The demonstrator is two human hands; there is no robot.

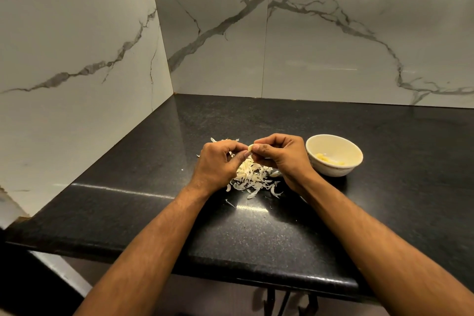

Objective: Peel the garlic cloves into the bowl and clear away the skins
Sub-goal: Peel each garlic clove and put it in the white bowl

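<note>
Head view shows my left hand [220,155] and right hand [278,152] both pinching one garlic clove [250,147] above the skins [252,178]; I'd strip skin downward, then drop it into the bowl [338,170] beside.

Taking the bowl [334,155] as landmark: to its right and behind it, bare black countertop [400,136] runs to the marble back wall [333,46], open for a hand to pass. Just left of the bowl, the right hand [280,154] and the left hand [223,159] meet, fingers curled round a garlic clove [250,147], blocking that side. Under them a heap of skins [252,178] covers the counter. Farther left stands the side wall [77,59]. Nearer the front edge, only the forearms cross bare counter.
</note>
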